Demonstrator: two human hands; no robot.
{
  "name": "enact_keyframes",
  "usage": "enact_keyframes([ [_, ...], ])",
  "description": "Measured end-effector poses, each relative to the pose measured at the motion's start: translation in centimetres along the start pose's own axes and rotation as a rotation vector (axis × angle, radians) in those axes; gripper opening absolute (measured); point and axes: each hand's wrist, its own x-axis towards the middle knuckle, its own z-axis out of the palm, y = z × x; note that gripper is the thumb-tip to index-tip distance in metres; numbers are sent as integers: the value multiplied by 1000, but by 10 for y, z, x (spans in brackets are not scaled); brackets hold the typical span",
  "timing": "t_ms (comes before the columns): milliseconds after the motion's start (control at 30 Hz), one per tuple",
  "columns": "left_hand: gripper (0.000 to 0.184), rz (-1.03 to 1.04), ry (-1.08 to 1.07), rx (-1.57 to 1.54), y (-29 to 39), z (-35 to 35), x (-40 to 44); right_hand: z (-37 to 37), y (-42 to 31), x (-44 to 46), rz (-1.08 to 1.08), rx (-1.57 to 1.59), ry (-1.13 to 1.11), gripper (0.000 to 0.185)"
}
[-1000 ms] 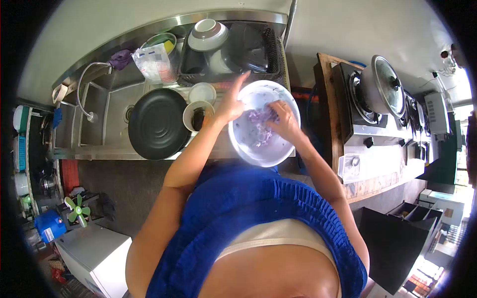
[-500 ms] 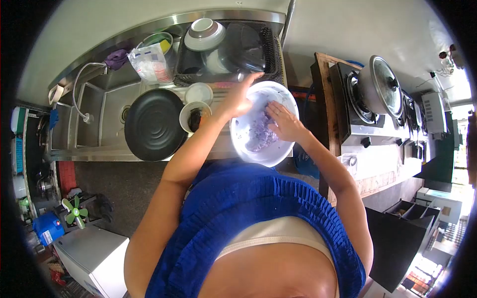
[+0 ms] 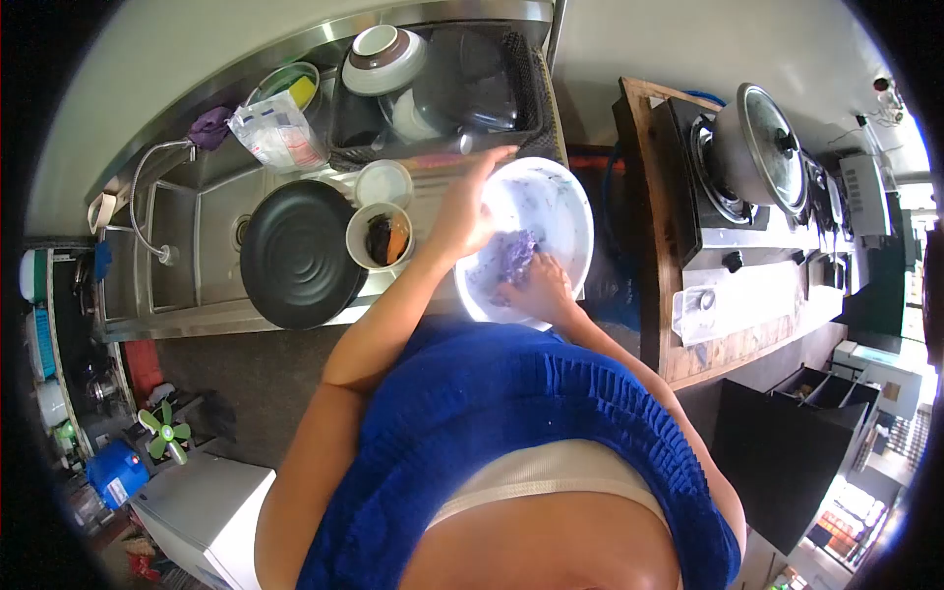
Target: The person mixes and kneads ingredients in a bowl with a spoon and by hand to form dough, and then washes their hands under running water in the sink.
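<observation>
A lidded pot (image 3: 751, 152) sits on the stove (image 3: 733, 240).

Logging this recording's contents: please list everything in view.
Large bowl: 1, white, right end of the counter
Shreds: one heap, purple, inside large bowl
Wide round dish: 1, black, beside sink
Cup: 1, white, right of wide dish; dark and orange contents
Small round dish: 1, white, behind cup
Rack: 1, black, counter back
Upturned bowl: 1, white and brown, in rack
Plastic bag: 1, white, left of rack
Sponge: 1, yellow, behind bag
Sink: 1, steel-grey, left
Stove: 1, black, right
Lidded pot: 1, grey, on stove
Fan: 1, green, lower left
Edges: more items, many too small to tell
Garment: 1, blue, on person
Left hand: 1, bare, at large bowl's left rim
Right hand: 1, bare, in large bowl, at shreds
</observation>
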Motion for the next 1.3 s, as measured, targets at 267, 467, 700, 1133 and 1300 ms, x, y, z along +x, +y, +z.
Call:
enact_keyframes([
  [267, 71, -94, 64, -40, -18, 5, -2, 19, -13, 20, 172, 398, -286, 81],
  [467, 71, -165, 29, -56, -27, -4, -3, -15, -23, 40, -610, 473, 35, 46],
  [700, 84, -186, -41, -219, -33, -15, 6, -64, -13, 63, -128, 309, -58, 64],
  [1133, 76, -230, -30, -307, -48, -18, -4, 23, -29, 9, -364, -162, 124, 66],
  [1300, 76, -234, -16, -209, -61, -19, -5, -5, -7, 11, -450, -37, -47, 53],
])
